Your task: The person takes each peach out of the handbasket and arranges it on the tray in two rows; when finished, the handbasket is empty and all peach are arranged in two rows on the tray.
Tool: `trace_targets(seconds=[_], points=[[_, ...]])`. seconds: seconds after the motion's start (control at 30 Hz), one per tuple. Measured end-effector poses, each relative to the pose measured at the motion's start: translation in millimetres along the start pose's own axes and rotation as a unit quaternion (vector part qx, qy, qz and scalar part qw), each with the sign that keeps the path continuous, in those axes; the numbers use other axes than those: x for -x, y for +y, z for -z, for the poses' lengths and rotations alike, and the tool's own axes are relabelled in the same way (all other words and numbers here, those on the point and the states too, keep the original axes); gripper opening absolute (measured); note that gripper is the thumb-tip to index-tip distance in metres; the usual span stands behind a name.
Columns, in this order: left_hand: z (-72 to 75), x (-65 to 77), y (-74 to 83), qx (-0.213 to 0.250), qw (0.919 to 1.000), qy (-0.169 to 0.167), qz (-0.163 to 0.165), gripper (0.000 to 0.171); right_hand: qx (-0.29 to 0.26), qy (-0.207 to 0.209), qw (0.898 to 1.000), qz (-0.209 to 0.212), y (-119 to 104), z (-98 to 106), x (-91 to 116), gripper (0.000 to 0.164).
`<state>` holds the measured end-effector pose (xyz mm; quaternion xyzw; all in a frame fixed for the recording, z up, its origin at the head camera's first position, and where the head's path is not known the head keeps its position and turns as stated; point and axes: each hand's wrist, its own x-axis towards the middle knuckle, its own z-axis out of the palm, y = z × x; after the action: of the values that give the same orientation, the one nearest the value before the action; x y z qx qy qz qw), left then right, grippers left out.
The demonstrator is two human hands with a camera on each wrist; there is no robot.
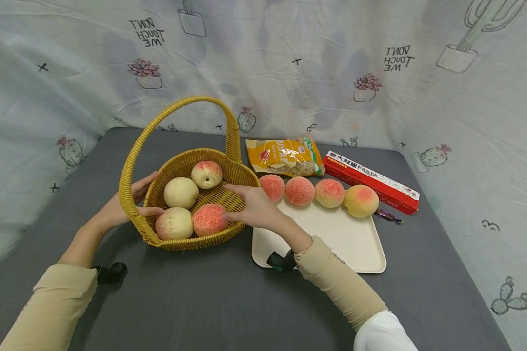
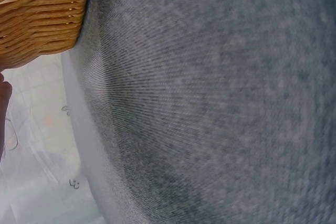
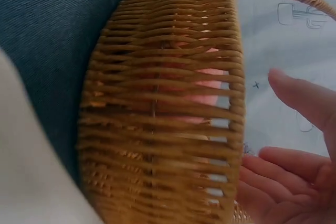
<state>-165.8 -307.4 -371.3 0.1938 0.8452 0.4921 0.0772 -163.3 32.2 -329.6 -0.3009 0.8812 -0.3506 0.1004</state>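
Note:
A wicker basket (image 1: 221, 241) with a tall arched handle (image 1: 133, 156) stands left of the middle of the table. In it lie two pale peaches (image 1: 181, 192), one (image 1: 174, 224) nearer the front, a cream one with a red blush (image 1: 207, 174), and a red peach (image 1: 209, 219). At the left rim my left hand (image 1: 129, 201) holds the basket, thumb over the edge and fingers along its outer side. My right hand (image 1: 256, 207) reaches over the right rim, fingers spread, thumb tip right at the red peach. In the right wrist view its palm (image 3: 294, 182) shows nothing held.
A cream tray (image 1: 320, 239) sits on the right, partly under my right forearm, with several peaches (image 1: 300, 190) in a row along its back edge. Behind are a yellow food bag (image 1: 285, 155) and a red pasta box (image 1: 371, 180). A purple-wrapped sweet (image 1: 387, 216) lies beside the tray.

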Motion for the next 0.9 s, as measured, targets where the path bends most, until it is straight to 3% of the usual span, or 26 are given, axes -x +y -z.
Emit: trace_targets(seconds=[0.2, 0.37, 0.63, 0.8, 0.9], points=[[-1.3, -0.1, 0.4, -0.002, 1.0, -0.002, -0.001, 0.095, 0.074, -0.096, 0.993, 0.0, -4, -18, -21, 0.077], [-1.0, 0.4, 3.3, -0.002, 1.0, 0.003, -0.004, 0.094, 0.123, -0.121, 0.985, 0.025, -9, -30, -32, 0.067], [0.0, 0.5, 5.6, 0.008, 0.9999, 0.004, -0.008, 0.093, 0.121, -0.097, 0.988, 0.018, -9, -33, -37, 0.061], [0.5, 0.3, 4.2, 0.012, 0.9998, 0.004, -0.011, 0.095, 0.132, -0.048, 0.99, 0.023, -8, -34, -35, 0.066], [0.2, -0.3, 4.4, 0.011, 0.9999, 0.005, -0.012, 0.094, 0.108, -0.019, 0.994, 0.007, -7, -33, -32, 0.073]])
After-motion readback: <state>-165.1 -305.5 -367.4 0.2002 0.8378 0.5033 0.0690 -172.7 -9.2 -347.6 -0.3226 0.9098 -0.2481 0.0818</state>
